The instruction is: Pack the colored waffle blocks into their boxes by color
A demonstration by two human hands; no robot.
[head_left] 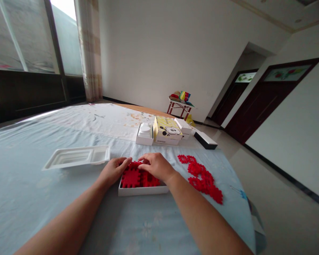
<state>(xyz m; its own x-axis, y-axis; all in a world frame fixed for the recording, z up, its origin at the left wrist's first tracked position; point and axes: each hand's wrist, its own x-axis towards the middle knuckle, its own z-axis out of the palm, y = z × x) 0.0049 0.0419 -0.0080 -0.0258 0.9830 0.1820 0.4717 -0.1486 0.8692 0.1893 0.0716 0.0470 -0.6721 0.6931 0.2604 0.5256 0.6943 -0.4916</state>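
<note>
A shallow white box lies on the pale blue tablecloth in front of me, filled with red toothed puzzle pieces. My left hand rests on the box's left far corner, fingers curled over a red piece. My right hand lies over the pieces in the box, fingers bent down onto them. More red puzzle pieces are spread in a loose row on the cloth to the right of the box.
A white plastic insert tray lies to the left. Farther back stand a white box, a yellow cartoon-printed box, small white boxes and a black-and-white lid. The table's edge curves away on the right.
</note>
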